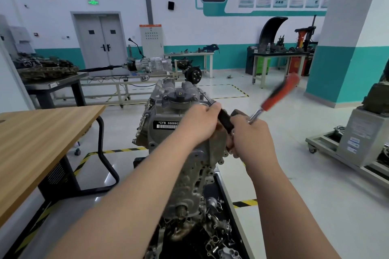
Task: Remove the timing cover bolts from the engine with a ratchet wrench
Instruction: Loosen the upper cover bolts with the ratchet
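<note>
Head view: the engine (pixel 168 111) stands upright just right of the wooden tabletop (pixel 42 132). At the engine's upper right edge, the left hand (pixel 200 124) has its grip closed round a black cylinder (pixel 225 121). The right hand (pixel 250 139) has its grip closed round the head end of the ratchet wrench (pixel 271 101), whose blurred red handle angles up and right.

The one wide-angle camera sat on the person's head, facing forward and down. It was close above the left hand (pixel 200 126), the right hand (pixel 250 134) and the upright grey cast-metal engine (pixel 193 185) (room lines bowed toward the edges). The white-and-teal far wall (pixel 189 27) lay well beyond.
</note>
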Motion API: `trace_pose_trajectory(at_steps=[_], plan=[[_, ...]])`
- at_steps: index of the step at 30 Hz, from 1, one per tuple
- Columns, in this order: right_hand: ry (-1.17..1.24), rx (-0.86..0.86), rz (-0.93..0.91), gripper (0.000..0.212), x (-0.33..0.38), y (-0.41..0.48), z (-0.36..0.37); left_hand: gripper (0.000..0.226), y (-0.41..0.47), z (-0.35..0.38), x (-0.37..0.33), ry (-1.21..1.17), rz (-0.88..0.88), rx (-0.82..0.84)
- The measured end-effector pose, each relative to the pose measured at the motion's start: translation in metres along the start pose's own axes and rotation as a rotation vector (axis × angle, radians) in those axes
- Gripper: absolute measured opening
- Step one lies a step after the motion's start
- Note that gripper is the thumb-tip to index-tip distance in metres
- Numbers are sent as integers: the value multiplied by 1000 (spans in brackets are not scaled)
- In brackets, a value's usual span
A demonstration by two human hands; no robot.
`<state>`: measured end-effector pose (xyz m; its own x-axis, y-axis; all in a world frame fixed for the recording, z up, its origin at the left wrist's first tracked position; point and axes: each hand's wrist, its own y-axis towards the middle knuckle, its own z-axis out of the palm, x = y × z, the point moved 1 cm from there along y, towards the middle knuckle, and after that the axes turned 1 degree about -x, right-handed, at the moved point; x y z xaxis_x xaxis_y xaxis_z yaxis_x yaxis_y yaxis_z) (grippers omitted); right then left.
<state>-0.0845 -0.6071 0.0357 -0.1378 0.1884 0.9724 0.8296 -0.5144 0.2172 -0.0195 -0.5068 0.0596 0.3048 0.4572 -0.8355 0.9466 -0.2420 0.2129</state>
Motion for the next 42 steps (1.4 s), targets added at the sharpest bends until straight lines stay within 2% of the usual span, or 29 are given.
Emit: trace_pose_trajectory(at_steps=[2,4,5,8,9,14,18,24,27,32,35,37,39,42], plan=[[174,-20,106,28,-4,3,-6,41,22,-15,-11,369,224,-149],[211,-34,144,25,-7,8,-10,26,49,-25,-22,652,326,-277],[205,-33,148,25,-9,9,-11,21,62,-28,-25,803,331,-289],[176,-35,170,33,-17,13,-11,10,86,-23,-25,1168,186,-147],[164,-31,177,36,-20,14,-11,3,89,-20,-22,1209,164,-113],[130,14,165,35,-29,18,-16,17,95,-16,-12,1249,267,-140],[122,40,156,53,-31,16,-11,16,90,-15,-9,1303,306,-158],[116,97,135,31,-34,10,-6,26,90,-11,-1,1334,342,-159],[150,111,165,28,-34,9,-4,32,88,-8,0,1350,296,-151],[271,145,234,32,-38,10,-5,37,84,-12,-10,1338,138,46],[537,216,336,22,-46,7,-9,52,67,-19,4,1181,138,85],[742,298,404,21,-56,2,-14,59,47,-21,17,882,197,-6],[862,383,448,26,-67,-4,-19,57,24,-21,26,387,184,-135],[926,501,510,32,-82,-20,-13,39,-7,-8,36,-478,-108,-224]])
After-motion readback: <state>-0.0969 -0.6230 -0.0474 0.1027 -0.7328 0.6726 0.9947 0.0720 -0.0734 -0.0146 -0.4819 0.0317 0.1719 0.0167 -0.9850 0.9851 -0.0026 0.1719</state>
